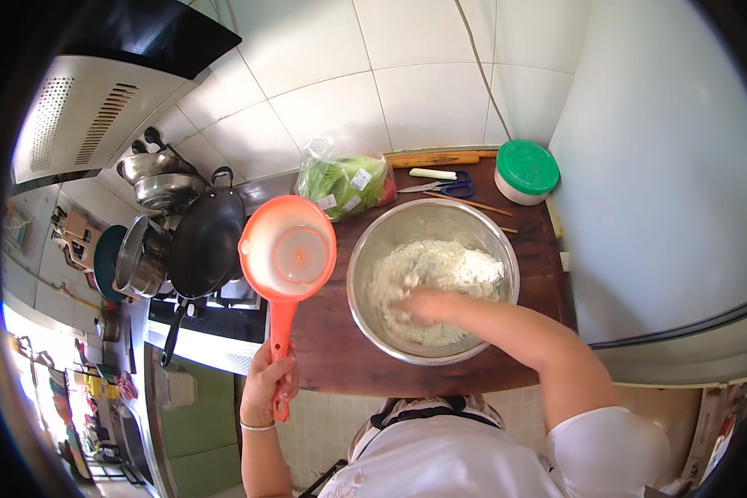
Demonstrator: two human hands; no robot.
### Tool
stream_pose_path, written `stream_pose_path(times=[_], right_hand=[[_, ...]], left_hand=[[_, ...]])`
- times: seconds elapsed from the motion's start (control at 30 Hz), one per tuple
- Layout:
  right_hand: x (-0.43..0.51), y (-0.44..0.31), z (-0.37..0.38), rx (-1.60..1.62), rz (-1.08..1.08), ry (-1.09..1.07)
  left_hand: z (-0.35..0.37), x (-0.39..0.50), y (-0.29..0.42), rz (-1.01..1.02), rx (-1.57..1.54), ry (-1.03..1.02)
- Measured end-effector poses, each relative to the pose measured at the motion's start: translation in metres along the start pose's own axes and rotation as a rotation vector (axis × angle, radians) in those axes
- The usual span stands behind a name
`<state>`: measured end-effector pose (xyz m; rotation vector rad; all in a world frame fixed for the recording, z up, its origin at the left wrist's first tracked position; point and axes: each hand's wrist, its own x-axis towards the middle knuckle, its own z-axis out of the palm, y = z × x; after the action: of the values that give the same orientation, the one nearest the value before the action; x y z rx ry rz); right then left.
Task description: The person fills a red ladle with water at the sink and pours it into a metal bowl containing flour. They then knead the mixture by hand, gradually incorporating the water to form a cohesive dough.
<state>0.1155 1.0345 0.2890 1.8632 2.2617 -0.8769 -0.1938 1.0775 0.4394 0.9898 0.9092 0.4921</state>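
My left hand (272, 380) grips the handle of an orange plastic water ladle (287, 249), held left of a large stainless steel bowl (359, 311). A little clear liquid seems to lie in the ladle. Inside the bowl, a pale flour mixture (435, 261) has a whiter heap of dry flour (479, 269) at its right side. My right hand (426, 305) is down in the mixture, blurred by motion; its fingers cannot be made out clearly. The bowl stands on a dark wooden table (323, 348).
Behind the bowl are bagged leafy greens (342, 180), blue-handled scissors (457, 187), chopsticks (470, 203) and a tub with a green lid (528, 168). A black wok (206, 243) and steel pots (141, 255) stand at the left. A pale panel (653, 187) rises at the right.
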Motion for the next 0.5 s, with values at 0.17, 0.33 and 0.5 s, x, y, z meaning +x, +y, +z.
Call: stream_pose_path(times=[0.17,0.33,0.5], right_hand=[[-0.041,-0.025,-0.016,-0.319,-0.265,-0.325],[-0.009,-0.007,-0.018,-0.028,-0.092,-0.072],[0.023,0.038,-0.068,-0.284,0.256,-0.272]], left_hand=[[0.017,-0.023,0.013,-0.019,0.089,-0.006],[0.036,-0.024,0.019,-0.075,0.223,0.019],[0.043,-0.023,0.024,-0.070,0.448,0.036]])
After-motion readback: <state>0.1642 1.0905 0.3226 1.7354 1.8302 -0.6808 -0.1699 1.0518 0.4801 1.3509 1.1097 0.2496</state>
